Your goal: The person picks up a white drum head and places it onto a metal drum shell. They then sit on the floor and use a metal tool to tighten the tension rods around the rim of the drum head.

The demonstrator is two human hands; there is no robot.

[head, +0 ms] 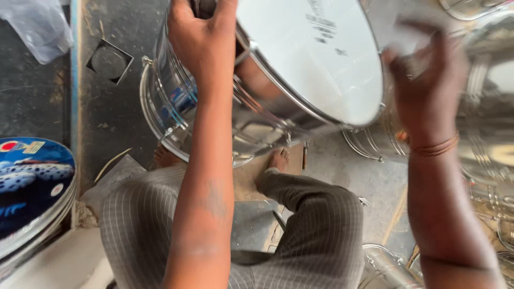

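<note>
There is a single view, from a camera worn on the person's head, looking steeply down over the forearms to the floor [107, 115]. It sits close: the left hand [201, 37] and right hand [425, 80] fill the upper part of the frame, the right one blurred, and the steel drum [300, 69] runs off the top edge. The person's knees and bare feet lie below, near the bottom edge. No second view shares the scene.

A drum [300, 69] lies tilted on the floor [107, 112], ahead of the seated person's knees. The left hand [201, 32] rests on its upper left rim, the right hand [428, 75] at its right edge. A stack of discs [32, 187] lies far left, and more metal drums [487, 107] stand right.
</note>
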